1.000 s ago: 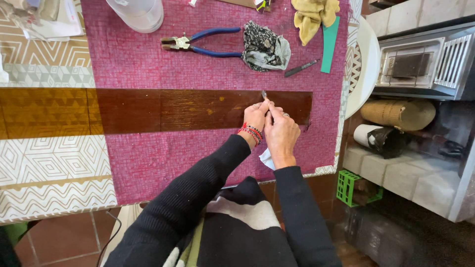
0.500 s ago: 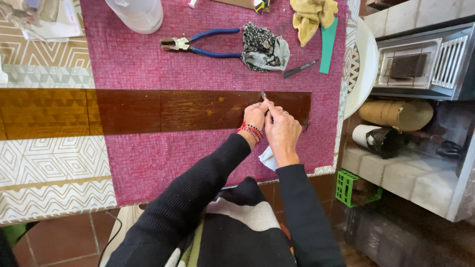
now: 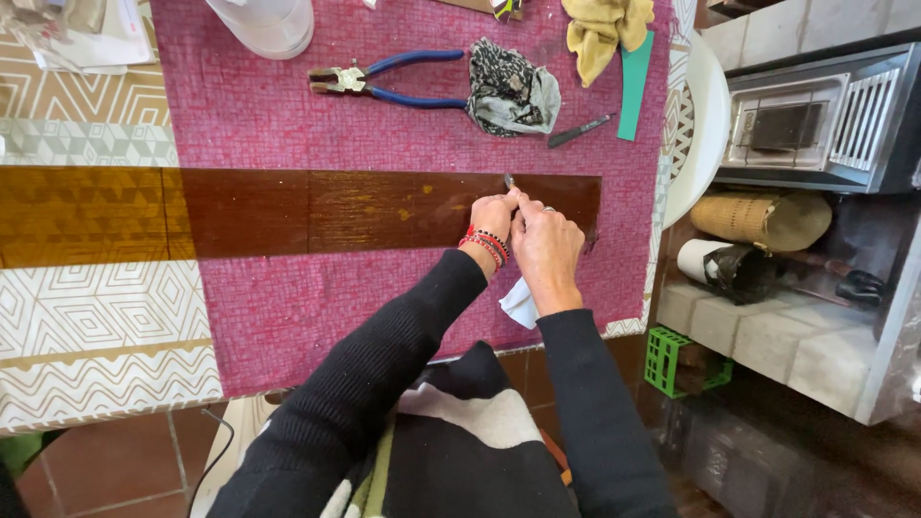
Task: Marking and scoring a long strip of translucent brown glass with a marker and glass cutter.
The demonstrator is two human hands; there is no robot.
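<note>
Fingertips (image 3: 511,199) of both hands pinched together around a small metal tool (image 3: 507,179), tip poking out at 12 o'clock from the knuckles. Left hand (image 3: 491,218) curled tight, red and dark beaded bracelets (image 3: 484,245) at the wrist; right hand (image 3: 547,245) pressed against it at 3 o'clock, ring on one finger, fingers folded in toward the same pinch. Tool partly hidden by the fingers, so possibly a small blade or awl, hard to tell which. Both hands resting over a dark brown strip (image 3: 336,211) running across the magenta woven mat (image 3: 288,115). White scrap of cloth or paper (image 3: 520,304) tucked under the right wrist, at 6 o'clock from the hands.

Well apart, at 11 o'clock from the hands: blue-handled pliers (image 3: 384,79) lying flat on the mat, handles touching a crumpled black-and-white patterned cloth (image 3: 513,91). At 1 o'clock: a slim dark metal tool (image 3: 578,130), just beside a green flat strip (image 3: 633,86), with a yellow rag (image 3: 600,29) above. White plastic container (image 3: 264,24) at the far edge, 11 o'clock. Black sleeves (image 3: 403,364) reaching in from 6 o'clock.
</note>
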